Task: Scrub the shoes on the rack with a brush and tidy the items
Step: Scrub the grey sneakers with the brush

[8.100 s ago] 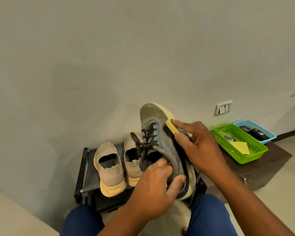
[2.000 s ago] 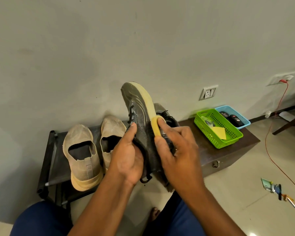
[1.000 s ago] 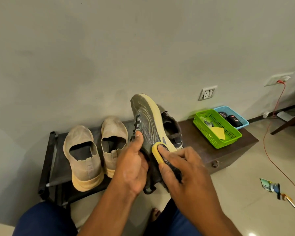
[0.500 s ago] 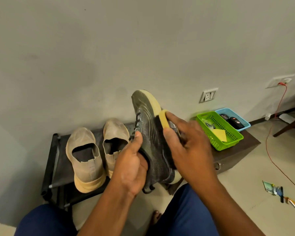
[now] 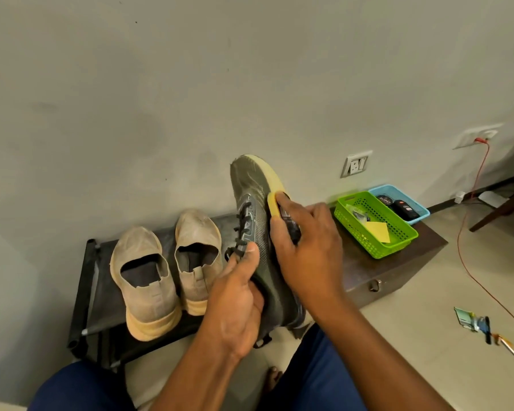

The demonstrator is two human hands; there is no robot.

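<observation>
A person's right hand (image 5: 306, 247) grips a yellow-backed brush (image 5: 275, 205) and presses it to the side of a dark green sneaker (image 5: 257, 223), held toe-up in front of the rack (image 5: 85, 295) by the left hand (image 5: 235, 304), whose fingers curl into the shoe's opening while the thumb rests beside the laces. The sneaker looks light, with a soft mesh upper that would give under pressure and a firmer pale sole; the heel and collar seem the steadiest places to hold it while the brush works. On the rack behind, a pair of tan slip-on shoes (image 5: 149, 280) stands side by side, toes to the wall. To the right, on a dark wooden surface (image 5: 422, 250), a green basket (image 5: 398, 241) holds a yellow sheet and some small items too unclear to name; touching it, a blue basket (image 5: 382, 189) carries two dark containers.
</observation>
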